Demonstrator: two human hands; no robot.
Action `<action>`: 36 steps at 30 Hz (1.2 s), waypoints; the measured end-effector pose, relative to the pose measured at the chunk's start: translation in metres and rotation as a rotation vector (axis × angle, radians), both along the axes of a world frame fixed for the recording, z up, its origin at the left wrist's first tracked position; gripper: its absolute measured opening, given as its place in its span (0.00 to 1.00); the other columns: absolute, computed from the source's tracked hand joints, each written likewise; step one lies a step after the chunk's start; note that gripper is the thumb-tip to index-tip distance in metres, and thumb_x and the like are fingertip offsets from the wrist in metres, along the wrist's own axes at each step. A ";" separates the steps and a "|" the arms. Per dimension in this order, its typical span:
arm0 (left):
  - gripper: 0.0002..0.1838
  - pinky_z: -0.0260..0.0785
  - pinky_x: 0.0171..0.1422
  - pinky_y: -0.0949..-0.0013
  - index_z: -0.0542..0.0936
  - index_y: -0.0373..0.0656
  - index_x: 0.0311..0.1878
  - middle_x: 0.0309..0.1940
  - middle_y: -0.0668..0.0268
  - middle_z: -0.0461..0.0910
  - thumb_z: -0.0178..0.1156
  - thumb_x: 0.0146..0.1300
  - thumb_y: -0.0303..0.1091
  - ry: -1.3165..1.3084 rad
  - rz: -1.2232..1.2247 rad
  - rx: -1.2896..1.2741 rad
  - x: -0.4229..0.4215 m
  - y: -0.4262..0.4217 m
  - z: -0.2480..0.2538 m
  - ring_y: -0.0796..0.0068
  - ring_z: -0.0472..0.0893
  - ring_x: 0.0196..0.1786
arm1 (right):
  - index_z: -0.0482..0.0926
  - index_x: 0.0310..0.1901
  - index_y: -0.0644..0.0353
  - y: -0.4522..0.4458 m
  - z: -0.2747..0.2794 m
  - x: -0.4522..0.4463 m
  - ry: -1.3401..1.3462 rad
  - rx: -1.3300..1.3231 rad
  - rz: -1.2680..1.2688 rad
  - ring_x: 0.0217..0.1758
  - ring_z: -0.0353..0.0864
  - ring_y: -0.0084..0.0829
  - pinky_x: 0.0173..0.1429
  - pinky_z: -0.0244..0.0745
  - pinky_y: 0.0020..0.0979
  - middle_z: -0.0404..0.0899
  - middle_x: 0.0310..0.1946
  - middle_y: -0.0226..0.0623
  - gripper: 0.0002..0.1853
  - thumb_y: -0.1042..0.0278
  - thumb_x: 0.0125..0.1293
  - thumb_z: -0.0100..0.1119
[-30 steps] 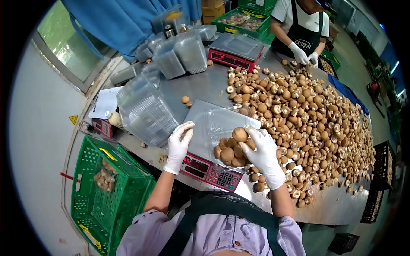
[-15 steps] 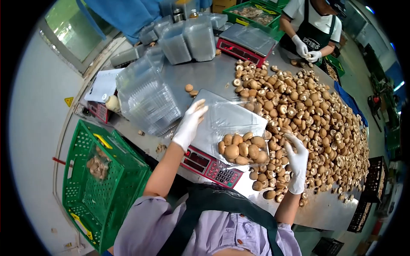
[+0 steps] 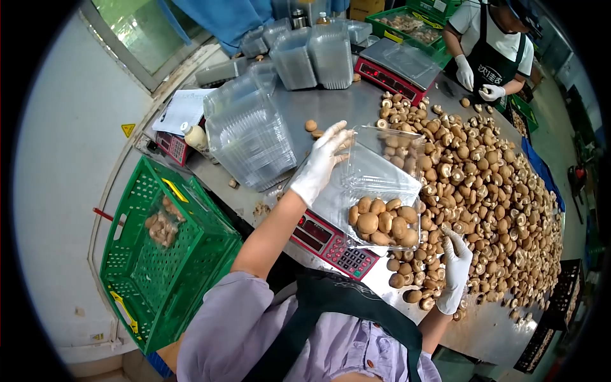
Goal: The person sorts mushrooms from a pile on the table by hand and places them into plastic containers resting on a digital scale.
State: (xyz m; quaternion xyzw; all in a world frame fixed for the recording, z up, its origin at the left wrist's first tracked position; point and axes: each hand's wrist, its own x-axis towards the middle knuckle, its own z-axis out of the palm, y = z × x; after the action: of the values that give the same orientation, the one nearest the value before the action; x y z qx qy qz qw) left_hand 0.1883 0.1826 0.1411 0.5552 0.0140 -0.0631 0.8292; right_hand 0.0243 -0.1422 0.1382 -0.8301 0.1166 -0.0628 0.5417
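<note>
A clear plastic clamshell box (image 3: 417, 237) stands on the scale's metal plate (image 3: 324, 194), its base holding brown mushrooms (image 3: 382, 221). The raised, see-through lid (image 3: 382, 135) tilts over the plate, with loose mushrooms showing through it. At the lid's left edge, the fingers of my white-gloved left hand (image 3: 321, 167) appear to hold it. To the right of the box, my gloved right hand (image 3: 457, 270) hovers by the mushroom pile (image 3: 490, 197), fingers bent but apart. I make out nothing in it. Below the plate is the red scale's keypad (image 3: 347, 256).
Stacks of clear boxes (image 3: 251, 143) stand to the left, near a small bottle (image 3: 196, 137) and a paper sheet (image 3: 181, 111). A green crate (image 3: 184, 274) at lower left contains bagged mushrooms. A second red scale (image 3: 398, 70) is further back. Across the table works a gloved co-worker (image 3: 490, 51).
The view has shifted, moving the scene rightward. My left hand and the lid have moved up and right together. My right hand has dropped lower beside the pile, its fingers more bent.
</note>
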 end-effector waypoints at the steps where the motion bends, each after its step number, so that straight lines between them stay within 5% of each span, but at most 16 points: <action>1: 0.29 0.63 0.64 0.62 0.63 0.40 0.68 0.60 0.58 0.72 0.50 0.70 0.46 0.001 -0.004 0.001 -0.012 0.003 0.006 0.67 0.71 0.62 | 0.81 0.51 0.65 0.000 -0.002 0.000 0.001 0.001 -0.004 0.54 0.77 0.28 0.61 0.69 0.29 0.82 0.48 0.39 0.14 0.70 0.66 0.60; 3: 0.24 0.64 0.63 0.63 0.69 0.39 0.64 0.54 0.59 0.76 0.53 0.70 0.42 -0.191 -0.150 0.000 -0.039 0.014 0.015 0.67 0.76 0.55 | 0.78 0.54 0.66 -0.001 -0.006 -0.001 -0.035 -0.004 0.030 0.53 0.77 0.28 0.61 0.68 0.28 0.81 0.50 0.38 0.17 0.63 0.70 0.55; 5: 0.23 0.67 0.61 0.63 0.74 0.39 0.59 0.50 0.59 0.79 0.62 0.63 0.37 -0.079 -0.309 0.314 -0.079 0.015 0.029 0.66 0.79 0.51 | 0.77 0.55 0.66 0.003 -0.008 0.000 -0.102 0.034 0.029 0.51 0.78 0.28 0.59 0.70 0.28 0.81 0.49 0.39 0.18 0.62 0.71 0.54; 7: 0.28 0.70 0.59 0.64 0.74 0.38 0.59 0.51 0.59 0.78 0.70 0.54 0.32 -0.637 -0.159 0.878 -0.105 0.006 0.018 0.66 0.78 0.53 | 0.76 0.56 0.67 0.010 -0.003 -0.001 0.009 0.235 0.042 0.46 0.79 0.24 0.54 0.72 0.26 0.81 0.48 0.37 0.18 0.63 0.71 0.54; 8: 0.35 0.70 0.59 0.64 0.71 0.38 0.62 0.52 0.59 0.76 0.72 0.50 0.33 -0.662 -0.049 0.968 -0.118 0.001 0.010 0.65 0.78 0.53 | 0.77 0.55 0.66 0.013 -0.003 -0.001 0.018 0.216 0.064 0.39 0.78 0.21 0.46 0.72 0.22 0.82 0.43 0.35 0.17 0.64 0.70 0.54; 11: 0.30 0.75 0.47 0.72 0.67 0.37 0.63 0.49 0.60 0.77 0.66 0.59 0.31 0.020 -0.208 0.698 -0.147 0.000 -0.029 0.72 0.80 0.44 | 0.78 0.53 0.63 0.011 -0.026 -0.005 0.182 0.170 0.117 0.31 0.74 0.17 0.37 0.69 0.20 0.80 0.30 0.28 0.17 0.65 0.66 0.62; 17: 0.08 0.74 0.34 0.77 0.70 0.38 0.48 0.35 0.60 0.79 0.53 0.68 0.27 0.387 -0.177 0.240 -0.146 -0.013 -0.032 0.77 0.80 0.31 | 0.79 0.48 0.65 0.018 -0.032 -0.007 0.270 0.267 0.098 0.28 0.74 0.15 0.33 0.69 0.17 0.79 0.26 0.27 0.14 0.68 0.64 0.64; 29: 0.06 0.75 0.28 0.75 0.68 0.38 0.44 0.32 0.58 0.79 0.52 0.65 0.22 0.276 -0.155 0.197 -0.143 -0.014 -0.057 0.73 0.81 0.28 | 0.74 0.40 0.64 0.035 -0.051 -0.019 0.167 0.442 0.120 0.27 0.73 0.14 0.31 0.66 0.16 0.77 0.26 0.26 0.06 0.77 0.64 0.60; 33: 0.07 0.72 0.29 0.79 0.69 0.37 0.44 0.29 0.64 0.79 0.55 0.64 0.20 0.114 -0.130 0.242 -0.147 -0.012 -0.057 0.80 0.80 0.27 | 0.73 0.40 0.63 0.039 -0.056 -0.023 0.070 0.427 0.120 0.27 0.73 0.14 0.32 0.67 0.17 0.76 0.26 0.25 0.06 0.80 0.63 0.59; 36: 0.11 0.75 0.35 0.75 0.70 0.36 0.46 0.31 0.64 0.79 0.58 0.61 0.22 -0.239 -0.114 0.505 -0.144 -0.004 -0.057 0.79 0.81 0.33 | 0.74 0.37 0.61 0.040 -0.044 -0.025 -0.078 -0.039 0.137 0.32 0.78 0.21 0.37 0.72 0.22 0.79 0.29 0.33 0.08 0.80 0.58 0.62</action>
State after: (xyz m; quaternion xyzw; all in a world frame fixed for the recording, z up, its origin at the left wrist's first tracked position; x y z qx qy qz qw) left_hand 0.0447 0.1790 0.0844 0.7475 -0.0996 -0.0384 0.6556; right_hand -0.0005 -0.1021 0.0940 -0.8434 0.0370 -0.0601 0.5327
